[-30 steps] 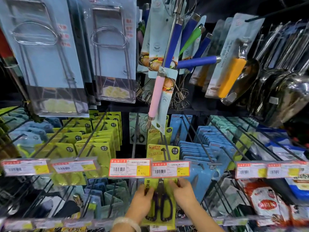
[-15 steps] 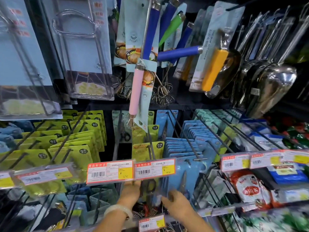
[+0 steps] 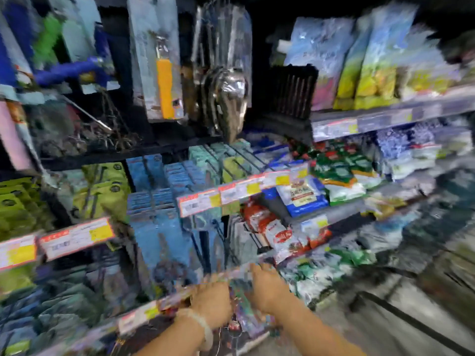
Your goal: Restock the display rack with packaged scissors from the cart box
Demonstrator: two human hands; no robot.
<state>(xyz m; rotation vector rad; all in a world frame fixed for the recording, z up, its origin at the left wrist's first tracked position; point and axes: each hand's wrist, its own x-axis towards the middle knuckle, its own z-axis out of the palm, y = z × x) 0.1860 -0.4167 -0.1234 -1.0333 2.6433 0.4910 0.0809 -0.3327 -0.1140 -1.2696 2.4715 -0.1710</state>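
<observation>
The whole view is smeared by motion. My left hand [image 3: 213, 301], with a pale bracelet on its wrist, and my right hand [image 3: 267, 289] are close together at the bottom centre. They grip a blurred flat scissors package [image 3: 244, 312] between them, at the lower price-tag rail [image 3: 144, 314] of the display rack. Yellow-green scissors packages [image 3: 102, 191] hang on hooks at the left. Blue packages [image 3: 159, 227] hang in rows beside them. The cart box is out of sight.
Price tags [image 3: 77, 237] run along the hook fronts above my hands. Steel ladles [image 3: 226, 98] and long-handled utensils hang on the upper rack. Shelves at the right carry bagged goods [image 3: 303, 196]. Grey floor [image 3: 385, 330] shows at the lower right.
The view has swung right and down, bringing the bagged-goods shelves into sight. My hands have dropped from the yellow-green package at the middle hooks to the lower rail.
</observation>
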